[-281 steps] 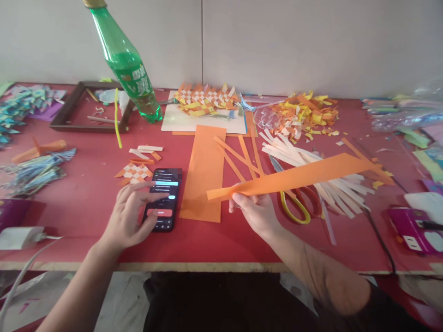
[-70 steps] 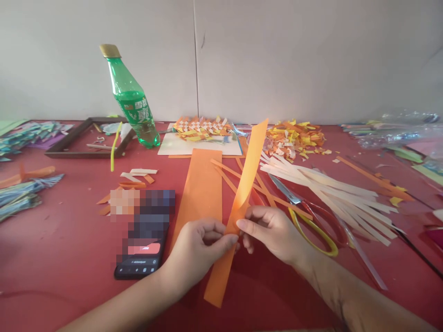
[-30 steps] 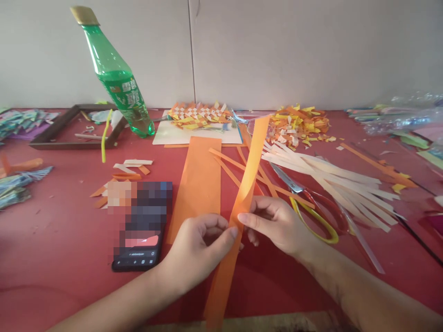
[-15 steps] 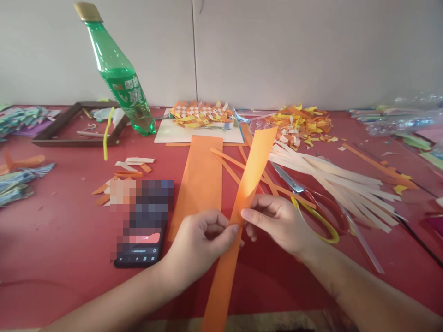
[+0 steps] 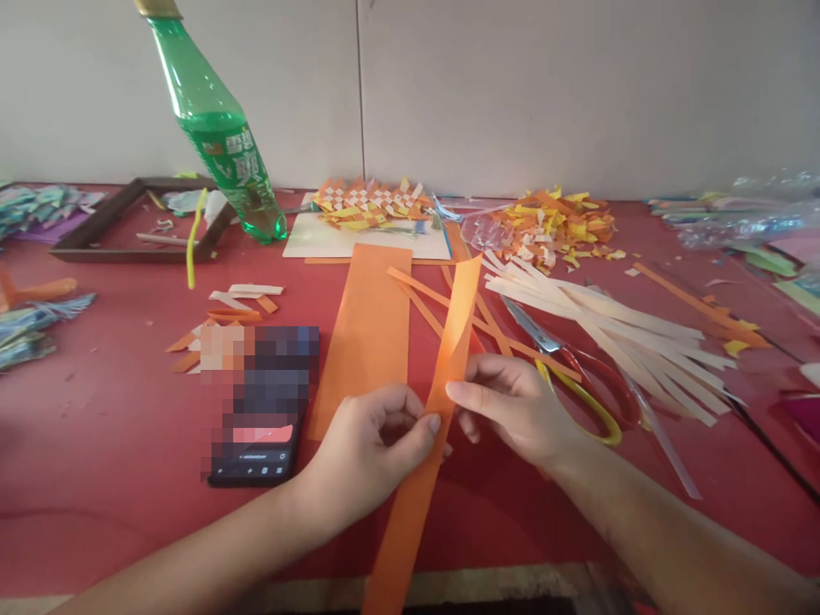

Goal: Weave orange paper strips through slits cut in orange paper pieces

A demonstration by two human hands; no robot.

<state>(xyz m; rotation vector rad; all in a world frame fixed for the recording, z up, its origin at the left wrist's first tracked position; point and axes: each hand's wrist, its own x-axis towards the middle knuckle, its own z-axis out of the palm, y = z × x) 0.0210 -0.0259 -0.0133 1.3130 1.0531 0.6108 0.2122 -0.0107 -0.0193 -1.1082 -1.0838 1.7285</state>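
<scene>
Phone released at left, now clamping orange strip in fingers of left hand and right hand, seemingly folding.

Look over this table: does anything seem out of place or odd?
A pixelated patch covers much of the black rectangular smartphone; that looks like image masking, not damage. The green plastic bottle appears tilted, perhaps from lens distortion. The long orange paper strip being held curls toward its upper end, with no tear visible.
</scene>
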